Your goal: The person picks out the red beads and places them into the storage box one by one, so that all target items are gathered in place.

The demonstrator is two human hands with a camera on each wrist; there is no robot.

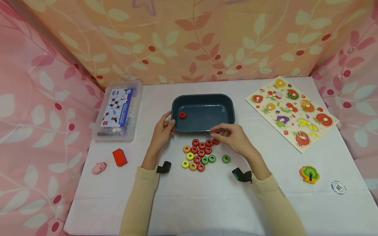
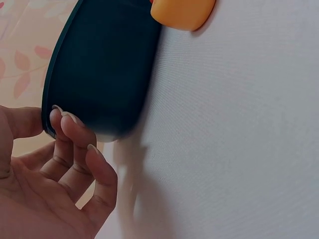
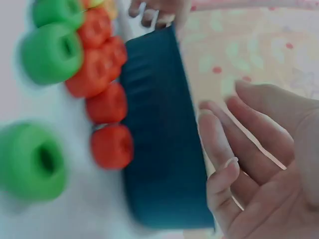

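Between the left hand (image 1: 162, 132) and the right hand (image 1: 233, 138), the head view shows a dark blue tray (image 1: 206, 113) on the white surface (image 1: 189, 205), with one red ring (image 1: 182, 117) inside it, toward the left hand's end. Only this view looks into the tray. The left hand grips its near left corner; the right hand is at its near right edge. Loose rings (image 1: 201, 154) in red, orange, yellow and green lie between the wrists, in front of the tray, with one green ring (image 1: 226, 161) apart from them, below the right hand. Left of the left hand are a plastic box (image 1: 116, 111) and a red block (image 1: 119, 157); right of the right hand, a fruit puzzle (image 1: 292, 113).

From the left wrist, the underside of the grip appears: bent fingers (image 2: 79, 132) against the tray's outer wall, and an orange ring beyond the hand.

From the right wrist, the right hand's fingers are spread and loosely bent, with nothing visible in their grasp. Their tips are beside the tray's rim; whether they touch it, I cannot tell. Blurred red and green rings stand across the tray from that hand.
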